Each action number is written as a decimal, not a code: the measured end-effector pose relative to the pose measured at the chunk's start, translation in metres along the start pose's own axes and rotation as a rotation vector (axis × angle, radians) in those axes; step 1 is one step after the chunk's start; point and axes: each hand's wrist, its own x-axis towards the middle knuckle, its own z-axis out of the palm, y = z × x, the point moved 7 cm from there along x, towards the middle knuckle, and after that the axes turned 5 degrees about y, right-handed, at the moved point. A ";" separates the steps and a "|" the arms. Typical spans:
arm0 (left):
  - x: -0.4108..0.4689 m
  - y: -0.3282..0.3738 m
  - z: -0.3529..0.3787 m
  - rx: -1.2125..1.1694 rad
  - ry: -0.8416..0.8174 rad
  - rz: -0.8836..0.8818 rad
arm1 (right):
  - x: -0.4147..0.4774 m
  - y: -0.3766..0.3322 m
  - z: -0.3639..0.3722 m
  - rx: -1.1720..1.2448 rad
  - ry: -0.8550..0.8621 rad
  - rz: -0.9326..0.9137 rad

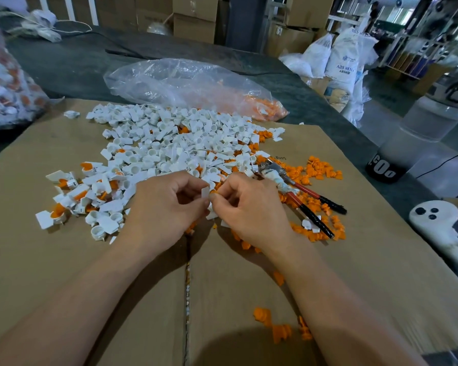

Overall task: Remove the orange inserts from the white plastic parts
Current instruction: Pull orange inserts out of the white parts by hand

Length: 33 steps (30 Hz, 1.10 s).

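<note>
Landmark: the red-handled pliers (299, 192), lying on the cardboard sheet (64, 260); all places are given from them.
Left hand: the left hand (167, 207), just left of the pliers, is curled, and a white part (205, 193) is pinched between its thumb and fingertips.
Right hand: the right hand (251, 207), between the left hand and the pliers, is curled too; an orange insert (213, 192) seated in that part is pinched by thumb and forefinger.
Step judged: the insert is being worked out of the part by hand.
Unsorted stock: a heap of white parts (169, 143) is spread left of and beyond the pliers, some with orange inside.
Removed pieces: loose orange inserts (320, 167) are scattered around and right of the pliers.
Bag: a clear bag (185, 83) holding orange pieces lies well beyond the pliers.
Risk, slip: the small insert could be lost from the pinch and flicked off the sheet.
Risk, mixing: an emptied part dropped back on the heap could be picked up twice.
Risk, breakage: the thin white tab could be snapped if it is twisted hard.
</note>
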 end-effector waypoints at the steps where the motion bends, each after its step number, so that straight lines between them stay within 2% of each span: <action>1: 0.000 0.000 0.000 -0.008 -0.003 0.001 | 0.000 0.001 0.001 0.014 -0.016 0.010; 5: 0.001 0.000 -0.001 -0.048 0.003 -0.006 | 0.001 0.005 0.002 0.138 -0.086 0.068; 10: 0.000 0.003 -0.002 -0.127 0.000 -0.003 | 0.000 0.007 0.001 0.288 -0.086 0.165; 19: 0.001 0.006 -0.001 -0.269 -0.026 -0.004 | 0.001 0.009 -0.002 0.411 -0.062 0.198; 25: 0.001 0.008 0.002 -0.319 -0.094 0.013 | -0.001 0.004 0.004 0.609 -0.243 0.229; 33: 0.002 0.010 0.001 -0.319 -0.061 0.012 | -0.001 0.003 0.007 0.728 -0.249 0.262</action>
